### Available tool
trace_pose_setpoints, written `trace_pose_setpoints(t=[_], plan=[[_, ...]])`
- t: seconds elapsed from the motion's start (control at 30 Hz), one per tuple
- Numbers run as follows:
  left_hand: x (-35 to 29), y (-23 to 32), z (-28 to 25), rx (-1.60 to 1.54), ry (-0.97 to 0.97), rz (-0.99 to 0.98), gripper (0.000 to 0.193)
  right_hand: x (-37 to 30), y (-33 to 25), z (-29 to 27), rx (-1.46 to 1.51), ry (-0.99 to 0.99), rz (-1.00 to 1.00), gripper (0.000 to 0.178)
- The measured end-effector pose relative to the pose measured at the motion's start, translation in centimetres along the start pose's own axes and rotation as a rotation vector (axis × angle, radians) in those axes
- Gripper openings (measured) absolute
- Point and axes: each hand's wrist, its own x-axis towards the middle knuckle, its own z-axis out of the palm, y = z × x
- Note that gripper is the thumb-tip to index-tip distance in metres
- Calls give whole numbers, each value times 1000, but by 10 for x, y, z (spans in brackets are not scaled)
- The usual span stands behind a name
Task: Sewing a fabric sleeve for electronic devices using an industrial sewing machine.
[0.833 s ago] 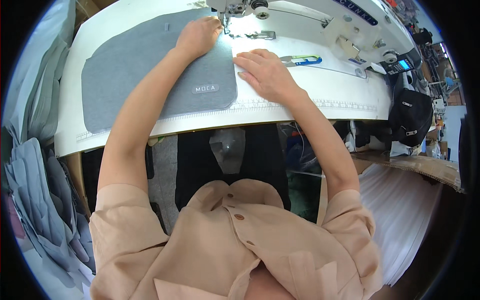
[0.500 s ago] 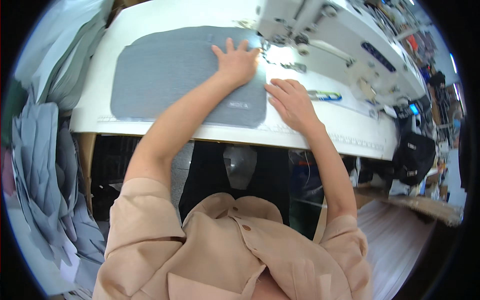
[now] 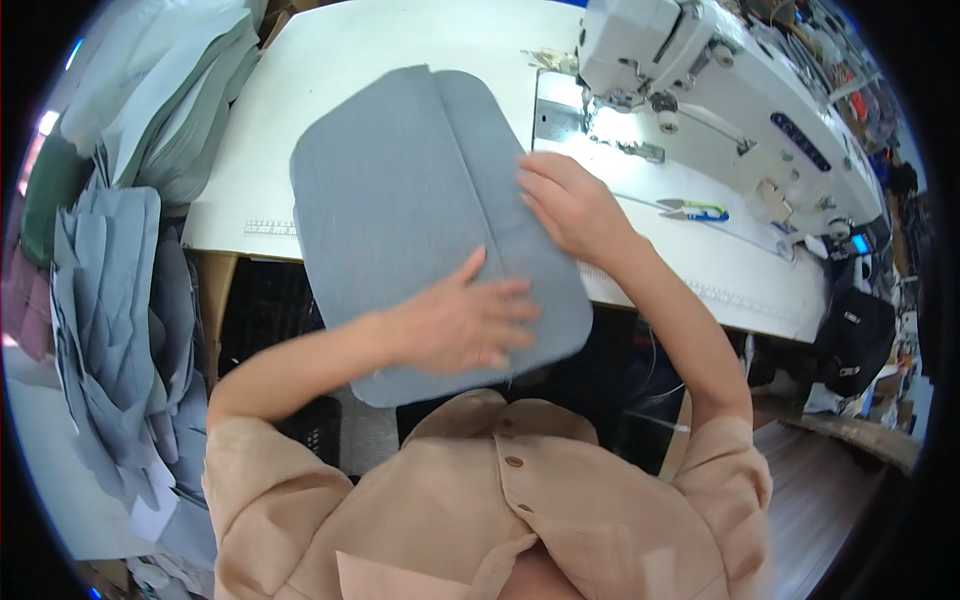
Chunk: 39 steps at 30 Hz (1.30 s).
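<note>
A grey fabric panel (image 3: 390, 190) with rounded corners lies slantwise on the white sewing table, its near end hanging over the front edge above my lap. A long seam or overlapped edge runs down it. Flat on its near part is my left hand (image 3: 455, 322), fingers spread and a little blurred. My right hand (image 3: 580, 212) is at the panel's right edge, fingers bent together on it; the thumb side is partly hidden. Right of the panel stands a white sewing machine (image 3: 690, 75), its lamp lighting the metal needle plate (image 3: 558, 112). The panel is apart from the presser foot.
Thread snips (image 3: 695, 210) with blue and yellow-green handles lie right of my right hand. A ruler strip (image 3: 270, 228) runs along the table's front edge. Stacked grey cut pieces (image 3: 180, 110) stand at the left, with more grey fabric (image 3: 110, 330) hanging below. A black bag (image 3: 850, 335) is at far right.
The panel has come away from the needle area and turned, and now overhangs the table front. My left hand has moved from beside the needle toward me; the right stays near the panel's edge.
</note>
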Motion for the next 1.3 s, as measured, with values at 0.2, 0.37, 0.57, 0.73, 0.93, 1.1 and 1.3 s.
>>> trace_pose_setpoints(t=[0.2, 0.37, 0.57, 0.73, 0.93, 1.1, 1.3], plan=[[0, -36, -51, 249, 312, -144, 27, 22, 21, 56, 85, -128, 88, 20], [33, -174, -90, 282, 627, -586, 36, 27, 7, 59, 97, -113, 180, 37], [32, -190, -97, -324, 470, -852, 28, 24, 9, 63, -217, -328, 223, 48], [10, -207, -94, -510, 495, -749, 21, 26, 6, 64, -239, -323, 241, 47], [20, -208, -100, -520, 400, -831, 19, 29, 5, 60, -240, -394, 270, 49], [31, -208, -106, -459, 356, -888, 23, 28, 5, 61, -215, -365, 289, 50], [28, -220, -119, -646, 129, -900, 30, 30, 3, 60, -239, -397, 296, 50]])
